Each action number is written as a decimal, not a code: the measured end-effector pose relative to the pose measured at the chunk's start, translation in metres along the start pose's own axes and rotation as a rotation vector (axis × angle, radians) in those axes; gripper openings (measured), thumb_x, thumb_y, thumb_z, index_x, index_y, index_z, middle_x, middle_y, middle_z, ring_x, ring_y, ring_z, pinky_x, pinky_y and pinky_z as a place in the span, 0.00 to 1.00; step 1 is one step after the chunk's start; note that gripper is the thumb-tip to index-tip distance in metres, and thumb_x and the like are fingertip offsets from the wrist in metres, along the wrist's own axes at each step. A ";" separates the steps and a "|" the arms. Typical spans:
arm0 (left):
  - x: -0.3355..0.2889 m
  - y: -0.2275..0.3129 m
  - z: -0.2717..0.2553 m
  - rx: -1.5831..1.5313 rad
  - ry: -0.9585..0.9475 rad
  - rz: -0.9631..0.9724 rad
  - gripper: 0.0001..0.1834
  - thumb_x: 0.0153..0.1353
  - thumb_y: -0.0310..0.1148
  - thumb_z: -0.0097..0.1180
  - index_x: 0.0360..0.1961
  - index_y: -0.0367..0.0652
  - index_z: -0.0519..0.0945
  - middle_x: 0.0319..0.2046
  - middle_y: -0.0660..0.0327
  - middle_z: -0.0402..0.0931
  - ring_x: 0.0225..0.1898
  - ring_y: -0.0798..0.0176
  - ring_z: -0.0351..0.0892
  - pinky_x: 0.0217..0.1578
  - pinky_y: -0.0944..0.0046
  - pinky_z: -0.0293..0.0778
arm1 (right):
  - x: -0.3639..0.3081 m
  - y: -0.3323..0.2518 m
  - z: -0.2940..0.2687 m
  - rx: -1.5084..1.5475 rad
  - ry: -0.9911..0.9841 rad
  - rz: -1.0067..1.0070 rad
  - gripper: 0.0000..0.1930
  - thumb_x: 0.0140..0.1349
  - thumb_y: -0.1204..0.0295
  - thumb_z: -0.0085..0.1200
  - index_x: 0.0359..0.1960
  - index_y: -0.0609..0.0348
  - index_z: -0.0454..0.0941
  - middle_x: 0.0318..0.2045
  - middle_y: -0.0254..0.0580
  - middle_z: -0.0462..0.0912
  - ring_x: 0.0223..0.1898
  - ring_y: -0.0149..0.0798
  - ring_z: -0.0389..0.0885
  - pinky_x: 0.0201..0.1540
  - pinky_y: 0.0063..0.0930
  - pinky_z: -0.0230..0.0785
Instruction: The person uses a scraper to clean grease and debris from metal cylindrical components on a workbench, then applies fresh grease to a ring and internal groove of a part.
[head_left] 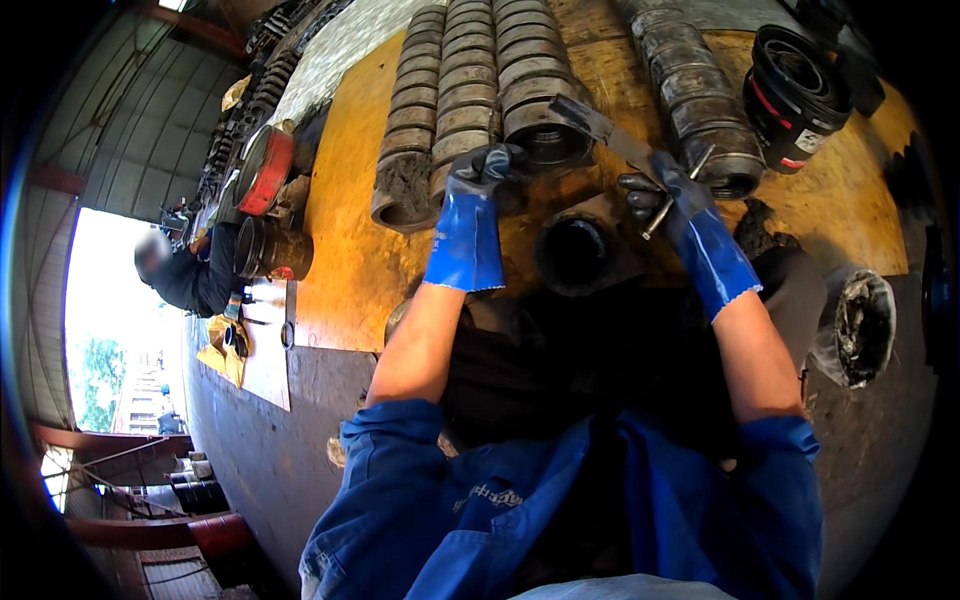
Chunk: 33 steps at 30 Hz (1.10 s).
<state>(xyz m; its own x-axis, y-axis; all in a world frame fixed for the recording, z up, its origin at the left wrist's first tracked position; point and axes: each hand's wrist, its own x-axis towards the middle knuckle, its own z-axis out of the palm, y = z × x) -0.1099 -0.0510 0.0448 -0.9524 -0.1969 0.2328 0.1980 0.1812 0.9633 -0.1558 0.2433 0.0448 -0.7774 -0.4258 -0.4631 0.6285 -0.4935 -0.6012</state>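
Observation:
Both my hands wear blue rubber gloves with dark, dirty fingers. My right hand point(678, 196) is closed on a flat metal scraper point(615, 136), whose long blade points up and left. A thin metal rod point(655, 218) crosses the same grip; I cannot tell whether it is part of the scraper. My left hand point(480, 178) is closed at the near end of the rows of metal rings point(466, 90); whatever its fingers hold is hidden. Between my hands, a dark hollow metal cylinder point(578, 250) stands with its round opening toward me.
Stained yellow boards point(345, 230) lie under the rings. More rings point(690, 80) form a row at the right, beside a black bucket point(797, 95). A dirty plastic-lined container point(862, 325) sits lower right. At far left a person point(195, 270) is near a red drum point(266, 170).

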 end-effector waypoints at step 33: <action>0.106 0.161 0.038 1.665 -0.203 -0.211 0.34 0.60 0.64 0.50 0.37 0.39 0.85 0.33 0.47 0.82 0.31 0.51 0.79 0.38 0.55 0.73 | 0.008 0.026 0.008 -0.409 -0.272 -0.316 0.19 0.70 0.61 0.51 0.52 0.67 0.75 0.33 0.49 0.86 0.29 0.34 0.84 0.31 0.24 0.77</action>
<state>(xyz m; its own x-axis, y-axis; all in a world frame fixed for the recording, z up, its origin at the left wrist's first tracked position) -0.1879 -0.0060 0.2190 -0.9669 -0.2543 -0.0191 -0.2429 0.9413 -0.2345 -0.1454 0.2217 0.0307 -0.8563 -0.5118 -0.0688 0.2635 -0.3184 -0.9106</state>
